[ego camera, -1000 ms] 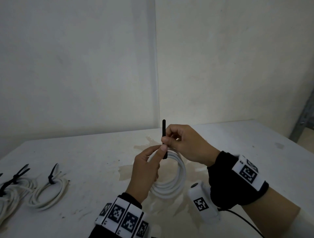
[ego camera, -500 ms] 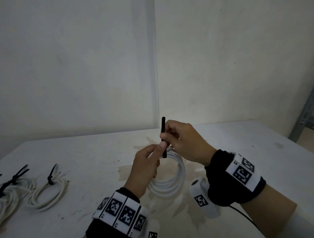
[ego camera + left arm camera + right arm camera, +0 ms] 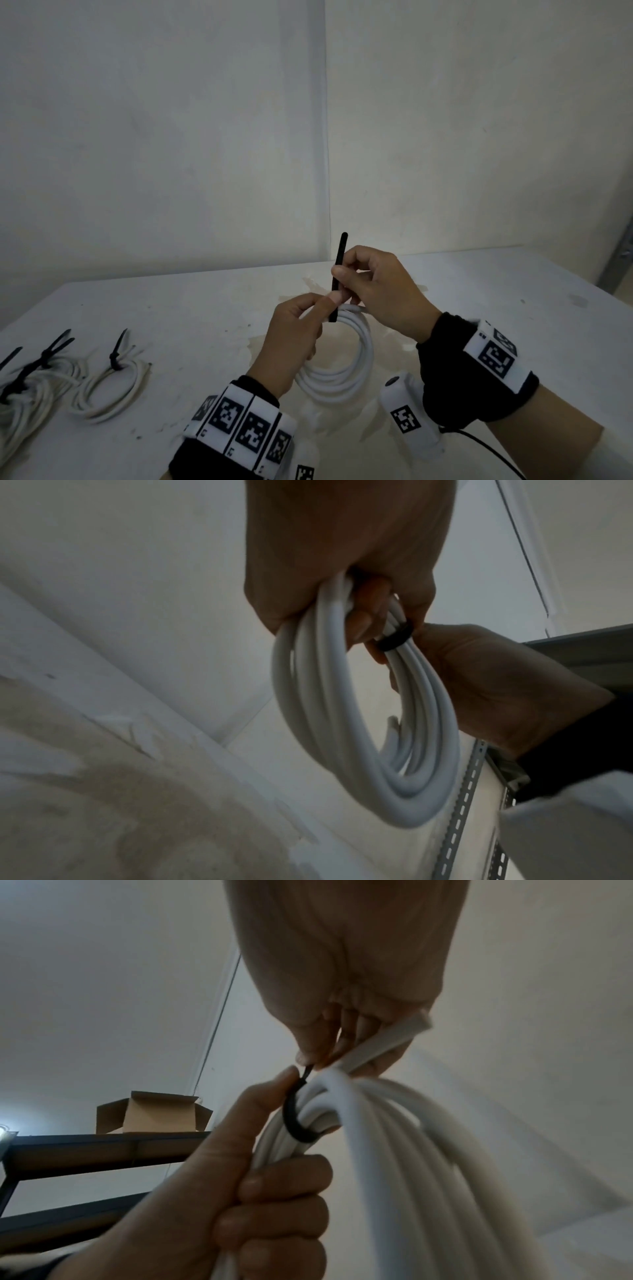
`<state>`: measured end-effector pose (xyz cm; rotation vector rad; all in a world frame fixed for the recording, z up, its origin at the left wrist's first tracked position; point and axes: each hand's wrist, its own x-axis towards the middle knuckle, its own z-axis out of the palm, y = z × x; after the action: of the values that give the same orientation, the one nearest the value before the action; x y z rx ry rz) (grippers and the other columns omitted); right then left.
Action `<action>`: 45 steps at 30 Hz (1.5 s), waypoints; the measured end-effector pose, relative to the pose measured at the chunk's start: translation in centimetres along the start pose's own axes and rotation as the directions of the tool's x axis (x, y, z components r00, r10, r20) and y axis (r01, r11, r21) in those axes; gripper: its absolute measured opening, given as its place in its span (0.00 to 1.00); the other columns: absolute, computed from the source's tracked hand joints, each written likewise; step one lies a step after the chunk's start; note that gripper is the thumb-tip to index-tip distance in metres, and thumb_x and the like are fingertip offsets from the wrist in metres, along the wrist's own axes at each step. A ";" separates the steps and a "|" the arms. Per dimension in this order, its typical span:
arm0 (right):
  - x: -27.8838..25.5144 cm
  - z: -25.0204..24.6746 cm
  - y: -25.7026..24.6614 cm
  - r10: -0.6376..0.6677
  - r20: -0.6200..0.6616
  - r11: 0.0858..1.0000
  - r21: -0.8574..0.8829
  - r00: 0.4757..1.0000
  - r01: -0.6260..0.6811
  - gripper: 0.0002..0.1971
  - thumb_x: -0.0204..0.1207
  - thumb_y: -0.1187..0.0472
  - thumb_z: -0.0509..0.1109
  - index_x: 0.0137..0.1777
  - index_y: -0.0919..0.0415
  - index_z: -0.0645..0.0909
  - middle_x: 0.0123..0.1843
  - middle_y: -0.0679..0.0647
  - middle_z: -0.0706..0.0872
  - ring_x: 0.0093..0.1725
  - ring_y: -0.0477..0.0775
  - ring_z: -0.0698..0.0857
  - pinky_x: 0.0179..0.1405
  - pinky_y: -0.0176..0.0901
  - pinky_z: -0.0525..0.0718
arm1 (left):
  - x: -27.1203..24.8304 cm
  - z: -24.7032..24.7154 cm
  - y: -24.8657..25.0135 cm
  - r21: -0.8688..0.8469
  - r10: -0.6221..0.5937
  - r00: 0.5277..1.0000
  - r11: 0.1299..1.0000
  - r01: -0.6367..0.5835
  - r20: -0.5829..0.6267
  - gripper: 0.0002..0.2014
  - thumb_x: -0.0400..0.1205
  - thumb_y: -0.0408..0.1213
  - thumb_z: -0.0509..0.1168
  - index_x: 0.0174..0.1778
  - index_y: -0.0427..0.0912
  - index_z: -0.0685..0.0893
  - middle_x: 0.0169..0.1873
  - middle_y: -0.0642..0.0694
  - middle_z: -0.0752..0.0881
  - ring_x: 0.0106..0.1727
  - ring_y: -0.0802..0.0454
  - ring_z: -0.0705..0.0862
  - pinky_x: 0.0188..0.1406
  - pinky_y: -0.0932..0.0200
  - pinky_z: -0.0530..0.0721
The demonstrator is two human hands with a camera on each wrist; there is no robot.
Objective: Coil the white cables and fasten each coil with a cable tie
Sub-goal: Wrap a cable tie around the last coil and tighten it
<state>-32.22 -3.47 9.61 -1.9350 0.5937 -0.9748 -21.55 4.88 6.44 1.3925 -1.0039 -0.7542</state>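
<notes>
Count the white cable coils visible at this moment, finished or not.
3 at least: one coil held in both hands, one tied coil on the table's left, another at the left edge, cropped, possibly more than one.

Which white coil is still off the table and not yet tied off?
The thick coil held up between both hands: the left hand grips it while the right hand pulls the black tie. The thinner coils at far left lie tied.

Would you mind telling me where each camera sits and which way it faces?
Head: on the head, looking forward and down at both hands, the coil and table.
Left wrist: looks up along the left hand gripping the coil.
Right wrist: looks up along the right hand pinching the tie.
All share coil and tie.
</notes>
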 end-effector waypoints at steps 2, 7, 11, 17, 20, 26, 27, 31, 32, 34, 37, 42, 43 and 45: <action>0.0 -0.1 -0.3 0.065 0.104 0.997 0.041 0.992 -0.069 0.08 0.82 0.62 0.59 0.44 0.59 0.77 0.36 0.50 0.82 0.33 0.40 0.82 0.37 0.31 0.81 | 0.1 -0.6 0.0 -0.018 0.002 1.000 1.000 -0.002 -0.025 0.14 0.78 0.45 0.65 0.31 0.41 0.85 0.14 0.54 0.67 0.18 0.56 0.62 0.18 0.63 0.64; -1.1 1.1 -0.3 0.125 0.279 0.991 0.007 0.952 -0.132 0.23 0.85 0.50 0.45 0.59 0.62 0.79 0.56 0.58 0.86 0.57 0.52 0.84 0.60 0.38 0.79 | 0.1 -1.2 0.2 -0.095 0.020 0.991 0.995 -0.033 -0.135 0.17 0.80 0.43 0.64 0.23 0.49 0.83 0.13 0.56 0.70 0.16 0.58 0.63 0.16 0.65 0.65; -1.6 3.2 0.0 0.133 0.273 0.991 -0.051 0.953 -0.124 0.21 0.85 0.50 0.46 0.63 0.63 0.74 0.61 0.56 0.81 0.60 0.49 0.80 0.51 0.23 0.74 | 0.1 -1.5 0.0 -0.133 0.030 0.980 0.990 -0.057 -0.197 0.16 0.80 0.43 0.64 0.26 0.43 0.82 0.12 0.55 0.69 0.16 0.60 0.63 0.15 0.66 0.63; -1.7 2.9 0.9 0.171 0.302 0.983 0.016 0.938 -0.184 0.18 0.86 0.57 0.48 0.65 0.57 0.77 0.66 0.49 0.80 0.66 0.45 0.78 0.70 0.37 0.72 | -0.3 -2.7 -0.9 -0.139 0.001 0.975 0.990 -0.033 -0.224 0.21 0.79 0.43 0.65 0.17 0.50 0.82 0.13 0.55 0.66 0.17 0.57 0.63 0.18 0.63 0.63; -1.8 3.1 0.9 0.128 0.280 0.990 0.014 0.951 -0.138 0.16 0.86 0.62 0.51 0.64 0.54 0.79 0.62 0.47 0.83 0.63 0.44 0.80 0.68 0.35 0.75 | -0.4 -3.4 -1.1 -0.159 -0.003 0.971 0.987 -0.037 -0.241 0.21 0.79 0.43 0.64 0.17 0.51 0.83 0.13 0.54 0.65 0.16 0.58 0.62 0.18 0.63 0.63; -2.2 3.8 1.2 0.015 0.063 1.000 -0.008 0.998 -0.014 0.10 0.82 0.60 0.60 0.54 0.48 0.81 0.52 0.52 0.87 0.51 0.53 0.83 0.59 0.50 0.80 | -0.1 -4.1 -1.0 -0.205 -0.007 0.957 0.977 -0.055 -0.290 0.21 0.79 0.43 0.64 0.17 0.49 0.78 0.14 0.53 0.64 0.16 0.58 0.61 0.16 0.64 0.63; -2.4 4.0 1.1 -0.007 0.109 0.997 -0.074 0.994 0.015 0.12 0.82 0.55 0.59 0.61 0.46 0.79 0.61 0.46 0.85 0.58 0.46 0.82 0.63 0.43 0.78 | 0.0 -4.3 -1.0 -0.214 -0.009 0.950 0.975 -0.061 -0.311 0.19 0.79 0.43 0.65 0.20 0.48 0.79 0.14 0.53 0.65 0.16 0.58 0.61 0.16 0.65 0.63; -2.9 5.0 1.5 0.019 0.262 0.942 -0.328 0.965 0.070 0.32 0.77 0.41 0.51 0.81 0.49 0.53 0.73 0.30 0.54 0.71 0.27 0.56 0.66 0.13 0.51 | 0.5 -4.7 -1.1 -0.257 -0.051 0.927 0.965 -0.051 -0.372 0.16 0.78 0.43 0.67 0.25 0.43 0.81 0.13 0.54 0.65 0.15 0.59 0.62 0.14 0.67 0.64; -2.8 5.1 1.6 0.026 0.260 0.940 -0.334 0.965 0.065 0.31 0.79 0.42 0.52 0.81 0.49 0.52 0.74 0.31 0.54 0.71 0.27 0.56 0.63 0.11 0.51 | 0.6 -4.7 -1.2 -0.265 -0.059 0.927 0.963 -0.045 -0.371 0.16 0.78 0.43 0.67 0.25 0.43 0.81 0.13 0.54 0.65 0.15 0.58 0.62 0.14 0.67 0.63; -2.5 5.1 1.7 0.041 0.273 0.945 -0.322 0.961 0.051 0.28 0.82 0.47 0.54 0.80 0.50 0.55 0.76 0.38 0.64 0.73 0.33 0.64 0.65 0.17 0.60 | 0.5 -5.1 -1.5 -0.260 -0.069 0.929 0.965 -0.031 -0.364 0.16 0.78 0.43 0.67 0.24 0.44 0.81 0.14 0.54 0.64 0.16 0.58 0.61 0.15 0.66 0.63; -1.9 5.2 2.3 0.074 0.320 0.932 -0.359 0.944 0.049 0.24 0.84 0.52 0.54 0.80 0.52 0.59 0.64 0.57 0.83 0.62 0.55 0.82 0.59 0.40 0.75 | 0.1 -5.9 -1.9 -0.242 -0.089 0.942 0.970 0.008 -0.325 0.16 0.79 0.44 0.66 0.26 0.43 0.80 0.16 0.52 0.62 0.17 0.57 0.60 0.15 0.67 0.63; -1.5 6.7 2.6 0.055 0.253 0.926 -0.376 0.966 0.045 0.23 0.85 0.57 0.54 0.79 0.57 0.61 0.58 0.63 0.84 0.55 0.60 0.82 0.49 0.42 0.74 | -0.1 -7.1 -1.7 -0.242 -0.098 0.970 0.969 0.042 -0.224 0.12 0.83 0.44 0.60 0.38 0.42 0.81 0.18 0.51 0.69 0.18 0.58 0.67 0.20 0.65 0.71; -1.4 6.9 2.6 0.047 0.223 0.933 -0.358 0.974 0.037 0.22 0.85 0.57 0.55 0.78 0.58 0.63 0.59 0.62 0.84 0.56 0.59 0.81 0.50 0.40 0.74 | 0.0 -7.6 -1.8 -0.215 -0.084 0.978 0.976 0.042 -0.191 0.10 0.83 0.44 0.59 0.45 0.42 0.81 0.22 0.48 0.74 0.22 0.56 0.72 0.27 0.61 0.77; -1.1 7.1 3.1 0.063 0.153 0.959 -0.283 0.986 -0.018 0.21 0.84 0.57 0.56 0.76 0.60 0.67 0.61 0.61 0.83 0.57 0.58 0.82 0.57 0.43 0.78 | -0.2 -9.0 -2.4 -0.062 -0.059 0.987 0.997 0.050 -0.151 0.11 0.81 0.44 0.63 0.57 0.47 0.78 0.36 0.41 0.82 0.38 0.50 0.82 0.46 0.52 0.84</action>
<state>-27.18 -0.76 4.25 -2.2186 0.7055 -0.7287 -13.20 8.73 4.88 1.4101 -0.8216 -0.7000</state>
